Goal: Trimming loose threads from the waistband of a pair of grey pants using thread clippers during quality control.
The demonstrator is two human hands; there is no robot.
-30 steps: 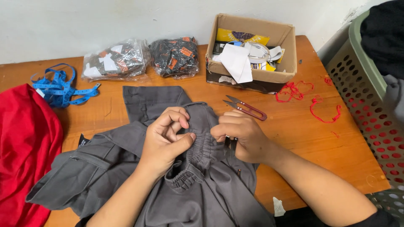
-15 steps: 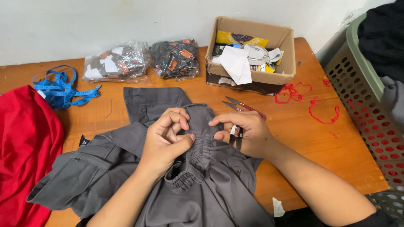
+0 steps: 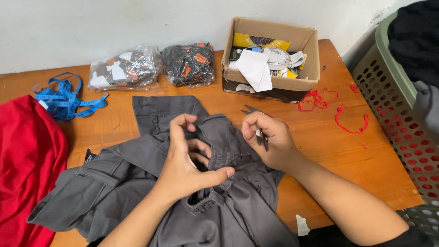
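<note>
One grey garment (image 3: pixel 137 183), crumpled mid-frame; left hand (image 3: pixel 187 164) pinches its waistband, right hand (image 3: pixel 270 139) grips one pair of snips (image 3: pixel 260 135); two bagged bundles (image 3: pixel 151 68) upper left.

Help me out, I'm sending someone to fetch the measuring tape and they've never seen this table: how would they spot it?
Start at the wooden table and go to its far left corner by the white wall. There, just beyond the red cloth and left of two clear plastic packets, lies the measuring tape. It is the only bright blue thing there, a loose tangle of flat ribbon, not a garment or a bag.
</note>
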